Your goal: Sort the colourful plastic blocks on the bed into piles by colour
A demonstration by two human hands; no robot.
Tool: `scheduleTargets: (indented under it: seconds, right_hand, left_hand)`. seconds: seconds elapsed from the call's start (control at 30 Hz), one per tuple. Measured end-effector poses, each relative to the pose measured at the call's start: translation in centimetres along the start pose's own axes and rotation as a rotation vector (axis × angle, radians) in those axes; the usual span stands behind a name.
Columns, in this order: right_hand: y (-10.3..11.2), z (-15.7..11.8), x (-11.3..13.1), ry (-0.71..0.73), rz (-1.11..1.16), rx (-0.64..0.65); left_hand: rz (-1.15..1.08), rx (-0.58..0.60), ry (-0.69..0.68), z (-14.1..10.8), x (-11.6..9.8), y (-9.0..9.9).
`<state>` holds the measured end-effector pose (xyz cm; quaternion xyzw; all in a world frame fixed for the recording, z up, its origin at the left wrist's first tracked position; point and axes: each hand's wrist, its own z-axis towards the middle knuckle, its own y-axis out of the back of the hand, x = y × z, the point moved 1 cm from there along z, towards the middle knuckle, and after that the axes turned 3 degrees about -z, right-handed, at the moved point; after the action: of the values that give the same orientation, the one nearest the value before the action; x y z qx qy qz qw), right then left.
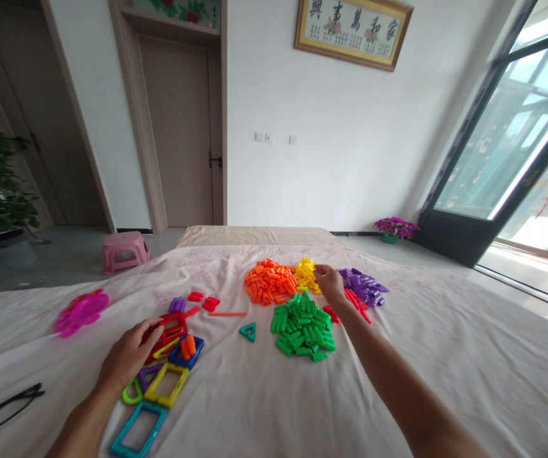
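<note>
A pink stool [126, 252] sits at nine o'clock, framed calligraphy [354, 32] (gold-edged) at one, magenta flowers [397, 228] at three, glasses [7, 407] at eight.

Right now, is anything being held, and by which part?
Cannot be told: the left hand is at red plastic frames, the right hand at yellow plastic pieces.

Worktop covering [226, 407]: cloth, matt, softly creased. Green pieces [302, 324]: plastic, smooth, with light highlights. Orange pieces [270, 282] and purple pieces [363, 286]: plastic, smooth. Square frames [139, 429]: plastic, smooth, glossy. Magenta tray [83, 313]: plastic, smooth, slightly glossy. Stool [126, 250]: plastic, smooth, low sheen. Door [176, 127]: wood-look, matt. Wall [274, 191]: smooth, matt. Floor [64, 254]: smooth, reflective. Picture frame [345, 57]: gold-toned, with a sheen.
</note>
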<state>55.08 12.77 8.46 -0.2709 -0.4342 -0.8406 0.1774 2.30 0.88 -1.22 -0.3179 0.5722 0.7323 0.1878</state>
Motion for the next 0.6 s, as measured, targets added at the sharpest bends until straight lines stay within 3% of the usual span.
scheduleTargets:
  seconds: [0.13,0.23,0.37,0.6]
  right_hand:
    - [-2.5,-4.2,4.5,0.14,0.182,0.15]
    - [-4.1,-8.9,9.1,0.319,0.263,0.357]
    - [-5.6,-14.5,14.5,0.453,0.298,0.594]
    - [-8.2,-19.0,20.5,0.489,0.042,0.671]
  left_hand:
    - [0.012,-0.007,-0.006,-0.3,-0.5,0.2]
    - [0.021,-0.024,-0.032,-0.2,-0.5,0.1]
    - [0.005,-0.011,-0.031,-0.1,-0.3,-0.1]
    - [0.011,-0.017,-0.037,-0.3,-0.7,0.1]
